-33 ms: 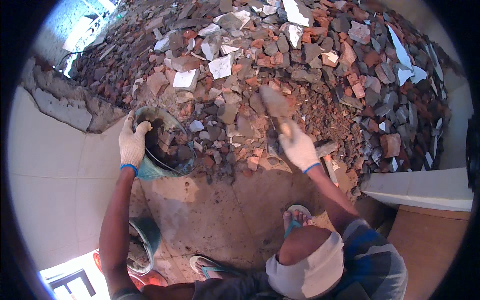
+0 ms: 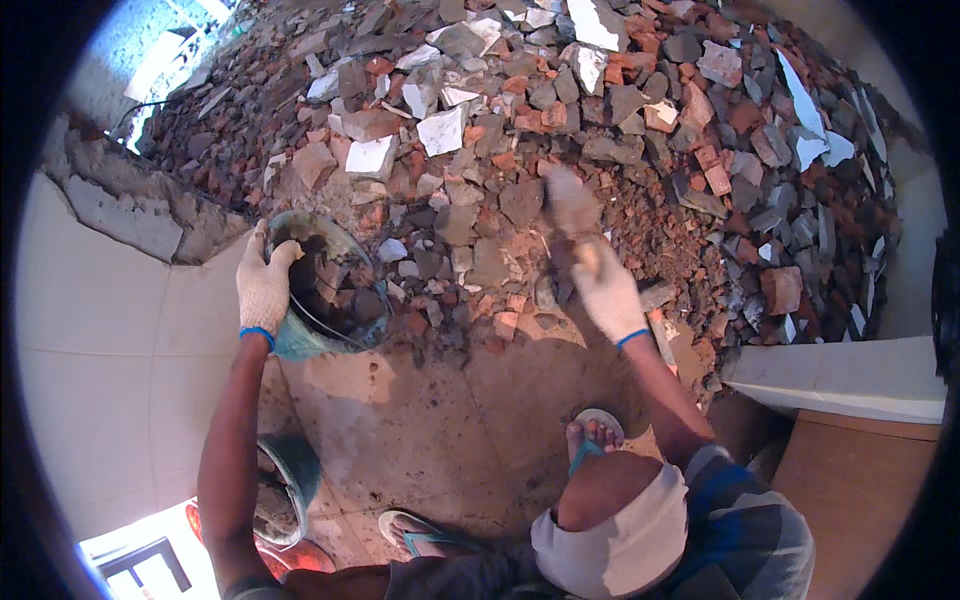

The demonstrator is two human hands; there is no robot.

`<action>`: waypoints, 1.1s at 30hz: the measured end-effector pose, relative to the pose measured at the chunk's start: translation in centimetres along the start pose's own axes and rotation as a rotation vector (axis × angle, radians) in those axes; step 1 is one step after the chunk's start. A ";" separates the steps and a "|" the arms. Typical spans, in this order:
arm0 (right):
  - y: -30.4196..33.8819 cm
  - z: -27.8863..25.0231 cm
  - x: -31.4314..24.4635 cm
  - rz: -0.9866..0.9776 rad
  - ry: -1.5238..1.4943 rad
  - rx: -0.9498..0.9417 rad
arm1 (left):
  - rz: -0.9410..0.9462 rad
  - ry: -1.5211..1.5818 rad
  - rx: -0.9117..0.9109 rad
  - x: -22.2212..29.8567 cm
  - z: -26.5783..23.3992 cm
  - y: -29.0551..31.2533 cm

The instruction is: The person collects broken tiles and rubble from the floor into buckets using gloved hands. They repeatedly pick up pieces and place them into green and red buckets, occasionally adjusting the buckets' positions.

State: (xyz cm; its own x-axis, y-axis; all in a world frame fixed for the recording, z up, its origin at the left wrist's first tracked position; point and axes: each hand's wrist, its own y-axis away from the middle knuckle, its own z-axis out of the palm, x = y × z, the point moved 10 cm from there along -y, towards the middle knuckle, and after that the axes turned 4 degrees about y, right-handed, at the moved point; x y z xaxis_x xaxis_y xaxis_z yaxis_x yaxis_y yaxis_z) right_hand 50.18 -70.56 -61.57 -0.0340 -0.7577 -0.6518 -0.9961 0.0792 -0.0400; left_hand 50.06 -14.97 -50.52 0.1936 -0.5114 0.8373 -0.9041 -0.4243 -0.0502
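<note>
Your gloved left hand (image 2: 264, 283) grips the rim of a green bucket (image 2: 330, 290), tilted at the rubble heap's (image 2: 620, 110) near edge, while your gloved right hand (image 2: 605, 285) clenches a trowel (image 2: 570, 205), blade blurred, over broken bricks.

White knit gloves with blue cuffs on both hands (image 2: 265, 285), striped shorts, flip-flops

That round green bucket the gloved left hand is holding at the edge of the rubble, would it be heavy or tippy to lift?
Probably heavy: the round green bucket already holds dark debris. It looks tilted toward the rubble pile, so it might spill if let go. The white-gloved left hand grips only its rim, which would likely strain on lifting.
</note>
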 end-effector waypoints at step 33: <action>-18.2 3.5 9.9 0.513 -1.318 -0.090 | 0.008 -0.022 0.032 0.3 0.1 -0.6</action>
State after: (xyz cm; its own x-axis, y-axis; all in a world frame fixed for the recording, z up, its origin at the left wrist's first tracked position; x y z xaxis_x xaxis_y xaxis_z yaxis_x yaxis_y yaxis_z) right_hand 68.28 -77.20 -69.91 -0.3380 0.4963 -0.7996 -0.9000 0.0781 0.4288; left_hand 50.71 -14.98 -50.29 0.1947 -0.5313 0.8245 -0.8932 -0.4434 -0.0748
